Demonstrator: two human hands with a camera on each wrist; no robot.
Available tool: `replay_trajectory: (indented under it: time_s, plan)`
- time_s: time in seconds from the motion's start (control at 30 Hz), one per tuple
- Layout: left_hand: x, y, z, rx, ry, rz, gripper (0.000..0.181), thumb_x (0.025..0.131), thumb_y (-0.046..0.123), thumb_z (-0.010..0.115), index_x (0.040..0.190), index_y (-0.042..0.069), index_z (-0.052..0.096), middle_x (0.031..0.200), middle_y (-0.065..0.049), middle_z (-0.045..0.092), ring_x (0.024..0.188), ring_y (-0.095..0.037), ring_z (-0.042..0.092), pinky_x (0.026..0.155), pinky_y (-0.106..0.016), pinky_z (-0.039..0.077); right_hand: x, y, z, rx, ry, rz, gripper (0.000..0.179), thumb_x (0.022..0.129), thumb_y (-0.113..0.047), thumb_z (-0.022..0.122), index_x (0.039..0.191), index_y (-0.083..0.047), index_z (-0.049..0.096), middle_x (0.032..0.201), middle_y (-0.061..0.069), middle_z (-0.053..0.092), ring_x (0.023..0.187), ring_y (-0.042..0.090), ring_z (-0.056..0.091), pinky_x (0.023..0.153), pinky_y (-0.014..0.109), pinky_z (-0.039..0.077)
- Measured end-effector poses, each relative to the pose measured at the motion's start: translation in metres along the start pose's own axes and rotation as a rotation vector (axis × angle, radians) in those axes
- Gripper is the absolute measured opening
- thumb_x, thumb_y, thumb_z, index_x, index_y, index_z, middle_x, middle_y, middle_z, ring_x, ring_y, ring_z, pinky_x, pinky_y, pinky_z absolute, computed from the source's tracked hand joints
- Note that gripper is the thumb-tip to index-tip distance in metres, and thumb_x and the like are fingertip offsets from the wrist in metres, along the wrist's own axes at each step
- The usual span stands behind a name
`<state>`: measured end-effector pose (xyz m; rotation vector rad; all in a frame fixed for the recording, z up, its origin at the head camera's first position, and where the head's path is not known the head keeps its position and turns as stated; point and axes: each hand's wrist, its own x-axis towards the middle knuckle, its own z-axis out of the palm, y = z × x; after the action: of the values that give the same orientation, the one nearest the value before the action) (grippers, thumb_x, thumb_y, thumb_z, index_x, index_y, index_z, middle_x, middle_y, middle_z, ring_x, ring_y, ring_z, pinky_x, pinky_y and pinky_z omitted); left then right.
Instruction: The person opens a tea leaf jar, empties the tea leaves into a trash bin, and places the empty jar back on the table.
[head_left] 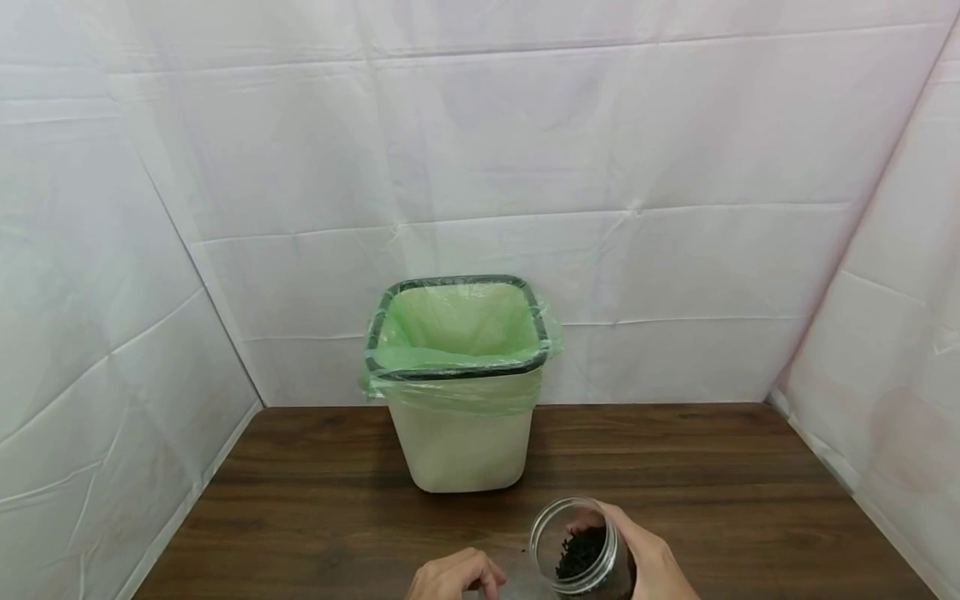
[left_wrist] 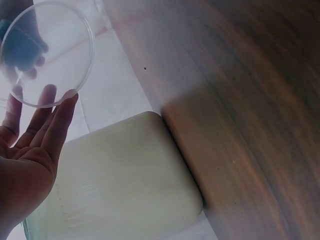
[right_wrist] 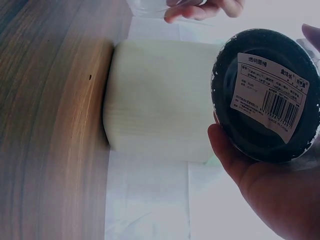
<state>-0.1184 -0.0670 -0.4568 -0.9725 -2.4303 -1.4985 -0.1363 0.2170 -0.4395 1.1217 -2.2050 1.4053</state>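
L hand (head_left: 453,575): clr lid (left_wrist: 60,47); R hand (head_left: 651,554): jar (head_left: 581,552)

the label (right_wrist: 270,96) on the jar's base (right_wrist: 244,129) reads "made in china".

Tilted jar (head_left: 604,563) in right hand (head_left: 651,557)

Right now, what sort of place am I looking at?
Possibly a makeshift filming booth, or some similar screened-off work corner: creased white sheets surround a wooden table on three sides, and a bin stands on it.
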Motion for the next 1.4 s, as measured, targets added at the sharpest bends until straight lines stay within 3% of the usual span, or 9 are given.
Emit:
replay_trajectory:
  time_s: [0.33, 0.5, 0.63, 0.9, 1.07, 1.2, 1.3, 1.4]
  plan:
    - [-0.002, -0.007, 0.01, 0.059, 0.039, 0.025, 0.027, 0.097, 0.021, 0.064, 0.07, 0.019, 0.059, 0.089, 0.003, 0.073, 0.076, 0.001, 0.064, 0.058, -0.013, 0.047, 0.001, 0.002, -0.001, -0.005, 0.014, -0.013, 0.093, 0.067, -0.025, 0.097, 0.144, -0.002, 0.048, 0.114, 0.009, 0.068, 0.104, 0.015, 0.065, 0.093, 0.019, 0.047]
    - [-0.005, -0.011, 0.016, 0.093, 0.087, 0.068, 0.032, 0.092, 0.017, 0.069, 0.065, 0.02, 0.052, 0.085, 0.005, 0.071, 0.071, 0.005, 0.06, 0.053, -0.01, 0.043, 0.0, 0.001, -0.001, -0.006, 0.02, -0.014, 0.093, 0.067, -0.025, 0.097, 0.143, -0.001, 0.048, 0.115, 0.008, 0.067, 0.104, 0.015, 0.065, 0.093, 0.019, 0.047]
    - [-0.007, -0.015, 0.02, 0.101, 0.095, 0.066, 0.037, 0.088, 0.017, 0.073, 0.062, 0.019, 0.047, 0.084, 0.008, 0.07, 0.067, 0.008, 0.056, 0.049, -0.01, 0.042, 0.0, 0.001, -0.001, -0.01, 0.018, -0.018, 0.092, 0.068, -0.025, 0.096, 0.144, -0.002, 0.048, 0.115, 0.007, 0.068, 0.105, 0.015, 0.065, 0.092, 0.019, 0.047]
    - [-0.01, -0.021, 0.022, 0.121, 0.074, 0.069, 0.029, 0.089, 0.015, 0.073, 0.064, 0.018, 0.059, 0.082, 0.013, 0.066, 0.064, 0.01, 0.052, 0.051, -0.01, 0.043, -0.001, -0.001, -0.003, -0.007, 0.024, -0.014, 0.093, 0.068, -0.022, 0.096, 0.144, -0.001, 0.048, 0.115, 0.008, 0.068, 0.105, 0.015, 0.065, 0.092, 0.02, 0.048]
    - [-0.01, -0.023, 0.019, 0.152, 0.017, 0.051, 0.026, 0.093, 0.013, 0.069, 0.069, 0.018, 0.063, 0.087, 0.012, 0.067, 0.068, 0.009, 0.055, 0.053, -0.01, 0.044, 0.0, -0.001, -0.003, -0.018, 0.026, -0.038, 0.094, 0.067, -0.026, 0.097, 0.143, -0.001, 0.048, 0.115, 0.008, 0.068, 0.105, 0.015, 0.065, 0.093, 0.019, 0.047]
    - [-0.008, -0.026, 0.014, 0.17, -0.088, 0.029, 0.009, 0.097, 0.019, 0.067, 0.089, 0.017, 0.072, 0.093, 0.014, 0.066, 0.074, 0.008, 0.057, 0.058, -0.012, 0.046, 0.003, -0.004, -0.003, -0.038, 0.037, -0.028, 0.092, 0.068, -0.025, 0.096, 0.143, -0.002, 0.049, 0.114, 0.009, 0.068, 0.103, 0.015, 0.065, 0.091, 0.02, 0.048]
    - [-0.006, -0.03, 0.012, 0.192, -0.163, 0.029, 0.013, 0.099, 0.024, 0.066, 0.101, 0.015, 0.075, 0.096, 0.012, 0.067, 0.078, 0.006, 0.059, 0.06, -0.014, 0.048, 0.005, -0.009, -0.002, -0.047, 0.046, 0.019, 0.09, 0.068, -0.02, 0.096, 0.144, -0.007, 0.049, 0.115, 0.007, 0.068, 0.102, 0.014, 0.066, 0.088, 0.021, 0.049]
    - [-0.005, -0.033, 0.012, 0.23, -0.229, -0.012, 0.021, 0.099, 0.025, 0.065, 0.11, 0.012, 0.076, 0.1, 0.008, 0.07, 0.084, 0.002, 0.062, 0.066, -0.017, 0.051, 0.006, -0.011, -0.001, -0.07, 0.053, 0.028, 0.09, 0.067, -0.019, 0.097, 0.144, -0.007, 0.05, 0.115, 0.005, 0.068, 0.101, 0.014, 0.066, 0.088, 0.019, 0.049]
